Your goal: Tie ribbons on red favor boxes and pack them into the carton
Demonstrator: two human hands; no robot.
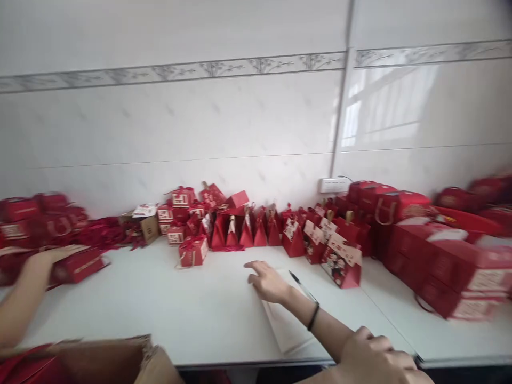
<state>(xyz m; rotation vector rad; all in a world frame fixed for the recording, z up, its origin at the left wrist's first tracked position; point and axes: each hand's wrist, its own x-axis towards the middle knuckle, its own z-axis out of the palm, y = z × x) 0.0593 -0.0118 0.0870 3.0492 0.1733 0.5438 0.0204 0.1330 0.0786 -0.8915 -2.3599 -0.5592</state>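
Right hand (267, 281): extended over the counter (224, 314), index finger reaching forward and left, thumb spread apart from it; nothing is pinched between the fingers.
Left hand (374, 354): the near hand at lower right, judged the wearer's own from the line of its forearm; laid across the right forearm, knuckles up. The fingertips are hidden, so how firmly these fingers close cannot be told.
Wristband (313, 316): dark, around the right arm near the wrist.
Paper (285, 324): white, flat on the counter, beneath and beside the right hand and forearm; contact cannot be told.
Pen (303, 287): slantwise along the paper's right side, not held.
Peaked boxes (260, 229): red, in a row near the wall, beyond the right fingertips and apart from them.
Single box (193, 250): red, standing forward of the others, left of the right hand.
Co-worker's hand (50, 255): so judged; at far left, resting over a red carton (82, 265), fingers stretched flat.
Good form: the gesture reads as pointing; one straight finger would single out a box best.
Clearance: a raised wrist should spare the paper from creasing and the pen from rolling.
Support: a light left hand should leave the right arm free to swing.
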